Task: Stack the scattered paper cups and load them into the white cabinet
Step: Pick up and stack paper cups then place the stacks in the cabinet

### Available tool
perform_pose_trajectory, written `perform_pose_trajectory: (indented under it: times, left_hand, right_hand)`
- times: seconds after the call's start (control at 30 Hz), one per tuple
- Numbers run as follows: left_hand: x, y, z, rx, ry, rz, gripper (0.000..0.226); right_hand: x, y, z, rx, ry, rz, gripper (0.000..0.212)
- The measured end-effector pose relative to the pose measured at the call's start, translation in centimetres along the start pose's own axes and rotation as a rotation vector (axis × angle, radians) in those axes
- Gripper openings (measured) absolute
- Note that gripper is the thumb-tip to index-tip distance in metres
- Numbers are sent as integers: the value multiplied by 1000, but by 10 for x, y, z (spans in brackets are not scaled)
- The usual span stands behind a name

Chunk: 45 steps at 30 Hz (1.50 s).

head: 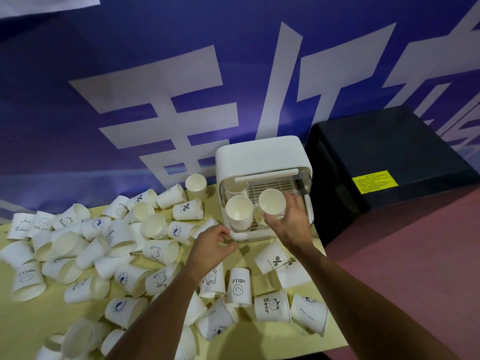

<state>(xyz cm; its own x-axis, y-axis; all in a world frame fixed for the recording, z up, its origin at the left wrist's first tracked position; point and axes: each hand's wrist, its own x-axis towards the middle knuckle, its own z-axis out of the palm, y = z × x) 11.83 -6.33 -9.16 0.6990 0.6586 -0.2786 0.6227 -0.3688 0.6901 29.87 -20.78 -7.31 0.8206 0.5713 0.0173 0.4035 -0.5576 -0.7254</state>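
Along the bottom and left of the frame, the yellow table (31, 320) is covered with scattered paper cups (161, 252). Dozens lie on their sides or upside down, singly and unstacked, and a few more sit in the lower right just in front of the cabinet. Judged from this, most of the work is left to do.

Above them, near the centre, the left hand (211, 246) sits with its fingers curled at the cabinet's lower front edge. I cannot tell whether it pinches that edge or holds nothing.

Just right of it, the right hand (293, 224) reaches into the open front of the white cabinet (259, 154), its fingers wrapped round a held stack (271, 203) of nested cups, mouths up. This stack is inside the opening, on the right side, and looks not yet let go. Touching or just beside it on the left stands a loaded stack (239, 211), already in place on the slatted floor. So a first batch is in, a second is going in, and many rounds of gathering and nesting remain.

Farther right stands a black box (389, 152), and a blue banner (155, 74) fills the top of the frame.
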Motion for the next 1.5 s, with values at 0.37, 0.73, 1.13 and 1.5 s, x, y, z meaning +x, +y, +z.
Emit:
perform_pose_trajectory:
  times: [0.37, 0.73, 1.13, 1.5]
  left_hand:
    - [6, -14, -5, 49, -15, -22, 34]
    - [2, -16, -6, 45, -14, -19, 33]
    - [-22, -31, -26, -69, 40, -52, 34]
    - [-52, -121, -120, -128, 74, -62, 33]
  right_hand:
    - [2, 7, 24, -129, -65, -10, 73]
    - [-5, 6, 20, -173, -67, -23, 73]
    - [-36, -20, 37, -238, -147, -153, 51]
    - [-93, -104, 116, -209, -140, -151, 45]
